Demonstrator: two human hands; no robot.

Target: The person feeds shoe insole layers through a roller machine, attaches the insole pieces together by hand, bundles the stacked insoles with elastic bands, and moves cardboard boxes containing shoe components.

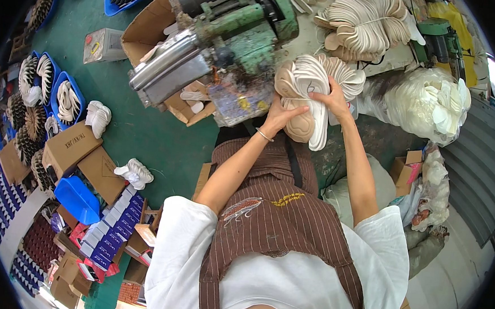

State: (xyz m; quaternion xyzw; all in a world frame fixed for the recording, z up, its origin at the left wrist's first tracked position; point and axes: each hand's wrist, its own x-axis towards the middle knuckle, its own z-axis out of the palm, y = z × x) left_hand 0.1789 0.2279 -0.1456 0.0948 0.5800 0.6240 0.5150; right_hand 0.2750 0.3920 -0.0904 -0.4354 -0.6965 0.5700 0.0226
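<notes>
A bunch of white and beige shoe insoles (310, 70) is held upright between both my hands, beside the machine. My left hand (283, 116) grips its left lower side, thumb stretched across the beige face. From the right, my right hand (334, 102) closes on the bunch, its thumb on a white insole. My fingers behind the insoles are partly hidden. A fanned stack of insoles (348, 78) lies just behind my right hand. To the left stands a green machine (248, 52) with a shiny metal roller (170, 67) and a worn, stained plate (239, 100).
A large tied bundle of insoles (368, 26) lies on the table at the back. A clear plastic bag (426, 103) bulges at the right. An open cardboard box (144, 32) stands behind the roller. Blue baskets (81, 96), cartons (72, 146) and a metal tin (104, 46) are at left.
</notes>
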